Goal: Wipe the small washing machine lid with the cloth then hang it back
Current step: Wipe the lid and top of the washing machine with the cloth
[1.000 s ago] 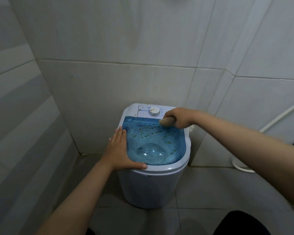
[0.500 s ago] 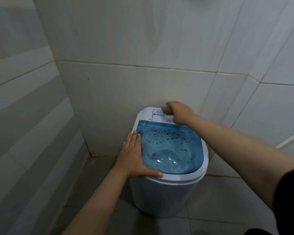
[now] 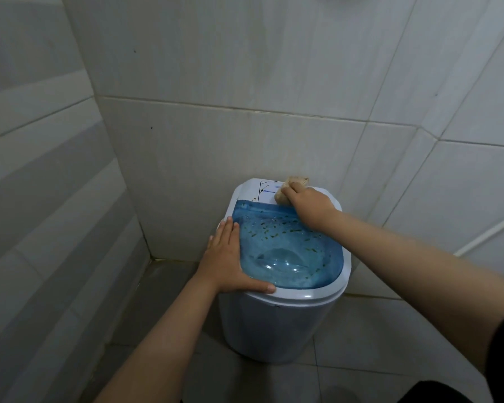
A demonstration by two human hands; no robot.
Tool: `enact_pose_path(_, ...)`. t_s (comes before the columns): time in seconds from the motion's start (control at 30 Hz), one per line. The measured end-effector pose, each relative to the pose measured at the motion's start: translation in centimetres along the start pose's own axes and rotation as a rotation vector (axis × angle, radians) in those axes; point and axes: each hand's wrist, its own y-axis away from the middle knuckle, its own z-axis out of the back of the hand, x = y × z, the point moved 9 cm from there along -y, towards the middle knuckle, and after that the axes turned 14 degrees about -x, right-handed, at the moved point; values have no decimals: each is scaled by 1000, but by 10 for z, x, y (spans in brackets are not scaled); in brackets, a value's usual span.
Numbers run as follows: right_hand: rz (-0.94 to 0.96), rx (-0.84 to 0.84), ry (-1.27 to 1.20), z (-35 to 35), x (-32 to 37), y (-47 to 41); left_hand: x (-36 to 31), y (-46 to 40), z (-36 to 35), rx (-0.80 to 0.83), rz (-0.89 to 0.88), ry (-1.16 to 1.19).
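A small white washing machine [image 3: 277, 330] stands on the floor in a tiled corner. Its clear blue lid [image 3: 291, 251] is closed and speckled with small dark flecks. My left hand [image 3: 230, 260] lies flat on the lid's left edge, fingers together, thumb along the front rim. My right hand [image 3: 309, 207] presses a bunched beige cloth [image 3: 288, 189] onto the white control panel [image 3: 266, 193] behind the lid, hiding the dial.
Tiled walls [image 3: 216, 126] close in on the left and behind the machine. A white hose [image 3: 489, 234] runs along the right wall. The grey tiled floor [image 3: 376, 338] lies around the machine's base.
My right hand has carried the cloth from the lid's back edge onto the control panel and toward the wall. The left hand has stayed on the lid's left edge. The camera has shifted left.
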Motion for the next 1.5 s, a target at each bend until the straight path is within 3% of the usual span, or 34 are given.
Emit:
enact_pose_path(0.1, 16, 70, -56, 5, -5, 6, -1, 1, 1, 2, 6, -1)
enact_pose_path(0.2, -149, 139, -348, 21, -30, 7, -1, 1, 1, 5, 1, -5)
enact_pose_path(0.27, -268, 78, -421, 37, -52, 7, -2, 1, 1, 6, -1, -3)
enact_pose_path(0.4, -455, -11, -292, 49, -86, 10, -1, 0, 1, 2, -6, 6)
enact_pose_path(0.6, -567, 163, -200, 12, -74, 1, 0, -1, -1, -11, -10, 19)
enact_pose_path(1.03, -384, 121, -187, 6, -14, -59, 4, -2, -2, -26, -19, 46)
enact_pose_path(1.5, -187, 82, -35, 2, 13, -60, 4, -1, -4, -5, -18, 35)
